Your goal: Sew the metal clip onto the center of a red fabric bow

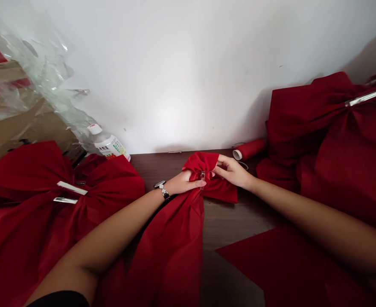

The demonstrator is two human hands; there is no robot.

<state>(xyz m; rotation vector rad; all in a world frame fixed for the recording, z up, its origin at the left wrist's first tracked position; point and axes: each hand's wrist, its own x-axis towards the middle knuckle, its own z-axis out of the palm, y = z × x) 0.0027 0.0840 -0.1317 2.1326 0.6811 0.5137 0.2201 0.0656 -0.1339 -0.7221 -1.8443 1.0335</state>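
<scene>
Over the dark table, a red fabric bow (178, 230) is gathered at its middle, with long tails hanging toward me. A metal clip (202, 181) sits upright on the gathers. My left hand (185, 182) grips the bow from the left, its thumb across the clip's lower end and the other fingers hidden behind the cloth. From the right, my right hand (232, 171) pinches the bow's upper right loop between thumb and fingers. A watch and a charm bracelet (163, 190) circle my left wrist.
Left lie red bows with silver clips (72, 187), near a labelled bottle (109, 144) and a plastic-wrapped cardboard box (30, 119). A red thread spool (250, 149) lies behind my right hand. Clipped red fabric (322, 136) is piled right; a red cloth piece (280, 260) lies in front.
</scene>
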